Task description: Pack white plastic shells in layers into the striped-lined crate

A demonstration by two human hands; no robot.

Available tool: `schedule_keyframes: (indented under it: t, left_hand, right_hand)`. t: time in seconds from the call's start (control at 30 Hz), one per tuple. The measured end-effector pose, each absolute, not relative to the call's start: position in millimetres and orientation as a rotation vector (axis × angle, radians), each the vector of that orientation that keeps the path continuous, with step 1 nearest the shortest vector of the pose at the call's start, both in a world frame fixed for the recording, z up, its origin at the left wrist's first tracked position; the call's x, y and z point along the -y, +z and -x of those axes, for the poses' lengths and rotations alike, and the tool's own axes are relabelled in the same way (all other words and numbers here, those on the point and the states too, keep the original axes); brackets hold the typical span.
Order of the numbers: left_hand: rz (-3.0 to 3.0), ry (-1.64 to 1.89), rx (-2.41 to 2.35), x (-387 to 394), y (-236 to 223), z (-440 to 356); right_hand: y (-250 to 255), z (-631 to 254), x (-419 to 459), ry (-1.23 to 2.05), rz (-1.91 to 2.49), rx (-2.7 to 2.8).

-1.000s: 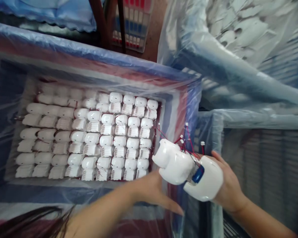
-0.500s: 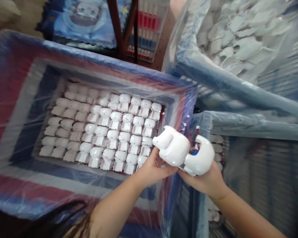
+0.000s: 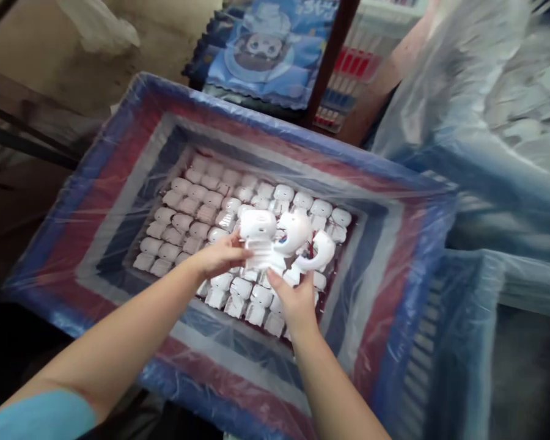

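The biggest thing is the striped tub [image 3: 385,324], blue, red + white w/ clear plastic over it; it sits more to the R in view than 0.5 sec ago, & nearly all of it shows now. Top R is a plastic-lined crate [image 3: 486,165] w/ a blurry heap of white bits, partly out of view now. Below it, the lower R crate [image 3: 481,342] has slid toward the edge of view too. Down in the tub are the rows of white pcs [image 3: 238,299], side by side. Past the tub's far side, the puffy blue thing w/ a cartoon face [image 3: 270,55] shows more than before; next to it is a see-thru box [image 3: 348,79] w/ red, white + blue stuff. A lt blue sleeve [image 3: 41,415] has come in at bottom L. The held white pcs [image 3: 259,253] are up over the rows now; 0.5 sec ago they were by the tub's R side w/ a smooth side up, now a ribbed part shows. Can't tell how many, or if they're joined. L hand [image 3: 222,253] has fingers pinched on the L edge of the ribbed part. R hand [image 3: 296,296] grips from below, thumb in front, some fingers hid. Smallest: a bit of red wire [image 3: 310,249] in the open curved pc at the R end; more wire showed before.
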State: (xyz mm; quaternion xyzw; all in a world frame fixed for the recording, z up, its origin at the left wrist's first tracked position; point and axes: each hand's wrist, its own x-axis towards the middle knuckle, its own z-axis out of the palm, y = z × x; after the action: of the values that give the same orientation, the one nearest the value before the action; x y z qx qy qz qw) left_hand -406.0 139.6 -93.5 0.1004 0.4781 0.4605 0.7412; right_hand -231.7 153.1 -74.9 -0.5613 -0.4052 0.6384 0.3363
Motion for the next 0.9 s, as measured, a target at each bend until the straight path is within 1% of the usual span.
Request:
schedule_keyframes:
  t: [0.1, 0.23, 0.33, 0.4, 0.5, 0.7, 0.8, 0.9]
  left_hand:
    - [-0.110, 1.096, -1.329, -147, -112, 460]
    - [-0.122, 1.248, -1.632, -163, -137, 531]
    - [-0.213, 1.366, -1.787, -166, -145, 569]
    - [-0.287, 1.421, -1.804, -159, -143, 578]
    - [-0.344, 1.453, -1.682, -136, -137, 573]
    - [-0.197, 1.563, -1.580, -91, -140, 563]
    - [-0.067, 1.642, -1.629, -75, -146, 567]
    - [-0.014, 1.658, -1.677, -64, -149, 571]
  right_hand:
    - [-104, 279, -182, 1.560, 1.628, 1.108]
    - [-167, 338, -238, 1.319, 1.994, 1.302]
    - [-216, 379, -274, 1.300, 2.136, 1.311]
    - [-240, 403, -290, 1.280, 2.206, 1.359]
    - [-257, 434, -298, 1.189, 2.225, 1.429]
    - [-267, 472, -284, 0.844, 2.105, 1.377]
    - [-275, 488, -281, 0.820, 2.145, 1.387]
    - [-287, 503, -283, 0.851, 2.307, 1.336]
